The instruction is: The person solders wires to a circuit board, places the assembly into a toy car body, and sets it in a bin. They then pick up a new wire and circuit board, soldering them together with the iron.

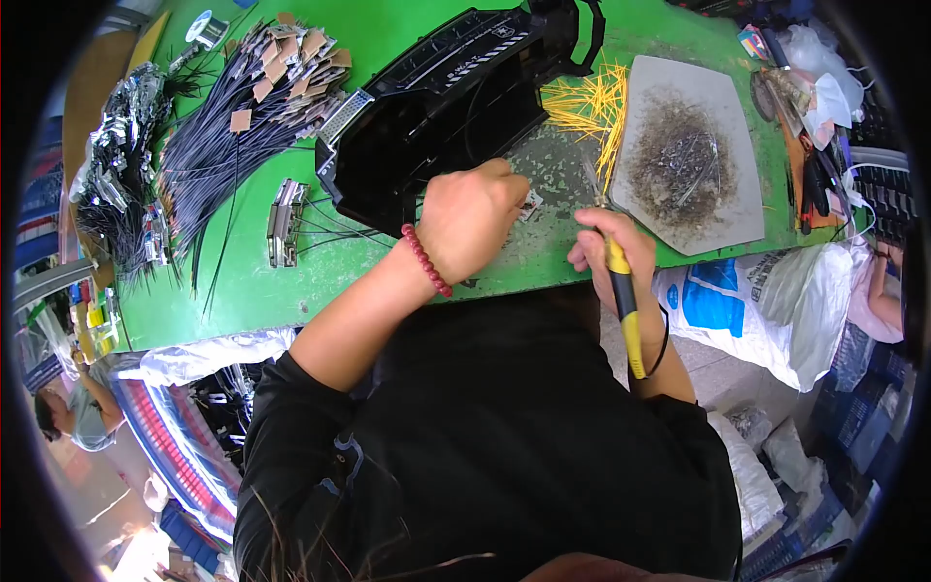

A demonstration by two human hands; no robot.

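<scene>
White sack (771, 308) (blue-patched) beside green table (175, 318)

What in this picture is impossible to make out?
Head view: what the left hand may hold, hidden by its own back.
Head view: the exact tip of the yellow and black slim tool in the right hand, too small.
Head view: the far end of the black plastic shell, cut off by the upper edge.

The left forearm (359, 315) slants from lower left toward the centre; the left hand (472, 221) shows its back, fingers curled under. Right of centre, the right hand (621, 254) curls in a pen-like grip, fingers toward the left.
</scene>
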